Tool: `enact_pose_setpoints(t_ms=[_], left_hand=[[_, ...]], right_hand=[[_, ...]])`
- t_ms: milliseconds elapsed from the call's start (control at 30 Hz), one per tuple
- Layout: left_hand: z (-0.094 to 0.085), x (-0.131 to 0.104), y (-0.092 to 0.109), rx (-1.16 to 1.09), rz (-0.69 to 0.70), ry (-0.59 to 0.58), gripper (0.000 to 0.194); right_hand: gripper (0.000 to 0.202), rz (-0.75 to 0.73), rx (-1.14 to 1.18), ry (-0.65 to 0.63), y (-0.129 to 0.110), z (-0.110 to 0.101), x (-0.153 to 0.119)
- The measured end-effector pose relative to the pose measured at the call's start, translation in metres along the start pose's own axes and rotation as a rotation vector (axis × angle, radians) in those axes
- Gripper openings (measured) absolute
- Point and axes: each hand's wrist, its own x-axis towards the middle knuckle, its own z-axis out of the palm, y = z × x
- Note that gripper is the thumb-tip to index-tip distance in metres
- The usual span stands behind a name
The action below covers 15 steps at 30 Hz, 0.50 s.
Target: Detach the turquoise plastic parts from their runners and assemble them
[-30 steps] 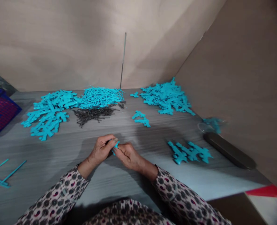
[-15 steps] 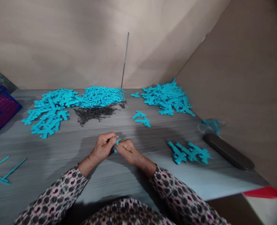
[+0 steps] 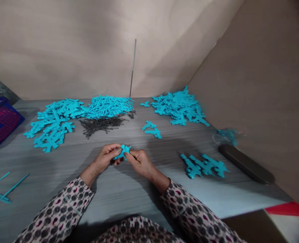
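Between both hands is a small turquoise plastic piece (image 3: 124,152) with short prongs, held just above the table. My left hand (image 3: 107,157) pinches its left end, and my right hand (image 3: 139,162) is closed on its right side. The fingers cover part of the piece. Beyond the hands lie two loose turquoise pieces (image 3: 151,130). Three larger turquoise pieces (image 3: 204,165) rest in a row to the right of my right hand.
Along the back are a heap of flat turquoise pieces (image 3: 55,114), a pile of thin turquoise sticks (image 3: 109,106), dark thin rods (image 3: 98,125) and another turquoise heap (image 3: 181,104). A blue-red basket (image 3: 2,125) stands left. A dark elongated object (image 3: 245,163) lies by the right panel.
The turquoise piece has come more into sight between the fingers. My left hand has shifted slightly left and its grip has changed, while my right hand keeps its hold.
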Motion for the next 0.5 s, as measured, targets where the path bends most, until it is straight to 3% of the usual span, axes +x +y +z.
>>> enact_pose_setpoints(t_ms=[200,500], left_hand=[[0.007,0.001,0.004,0.058,0.025,0.049,0.051],[0.016,0.0,0.006,-0.013,0.05,0.037,0.049]], right_hand=[[0.049,0.124,0.014,0.009,0.004,-0.004,0.0],[0.054,0.101,-0.034,0.075,-0.007,-0.003,-0.001]])
